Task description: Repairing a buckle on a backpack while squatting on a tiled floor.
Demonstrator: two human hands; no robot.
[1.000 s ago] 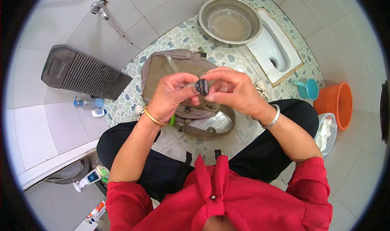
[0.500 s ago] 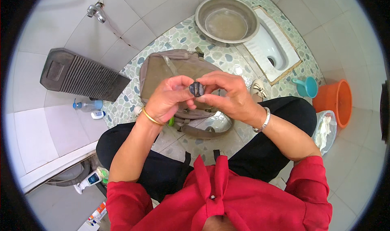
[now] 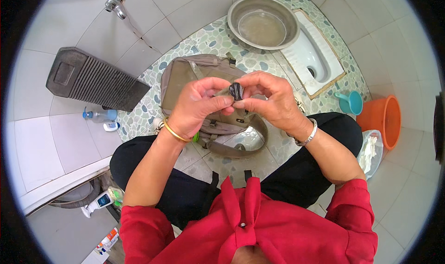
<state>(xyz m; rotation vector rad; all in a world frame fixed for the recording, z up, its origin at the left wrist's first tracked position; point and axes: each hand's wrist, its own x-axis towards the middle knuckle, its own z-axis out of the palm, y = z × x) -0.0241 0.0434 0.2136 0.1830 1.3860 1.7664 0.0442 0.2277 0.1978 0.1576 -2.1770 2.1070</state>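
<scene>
A small black plastic buckle (image 3: 236, 91) is held up between my two hands, above a wet brown-grey backpack (image 3: 180, 80) lying on the tiled floor. From the left, the fingers and thumb of my left hand (image 3: 200, 100) pinch a short piece of greyish strap (image 3: 224, 92) that runs to the buckle. My right hand (image 3: 274, 97) grips the buckle's other side between thumb and fingertips. Both hands are closed, and the fingers partly cover the strap. One curved shoulder strap (image 3: 236, 151) of the backpack reaches toward me between my knees.
Beyond the backpack, a metal basin (image 3: 230, 26) of cloudy water stands beside a squat toilet (image 3: 328, 71). At right are a teal dipper (image 3: 351, 103), an orange bucket (image 3: 393, 122) and a plastic bag (image 3: 371, 159). A black washboard (image 3: 99, 80) leans at left, below a tap (image 3: 116, 6), near bottles (image 3: 102, 115).
Both hands have shifted slightly right and up with the buckle. The buckle has turned, and a bit of greyish strap now shows beside it.
</scene>
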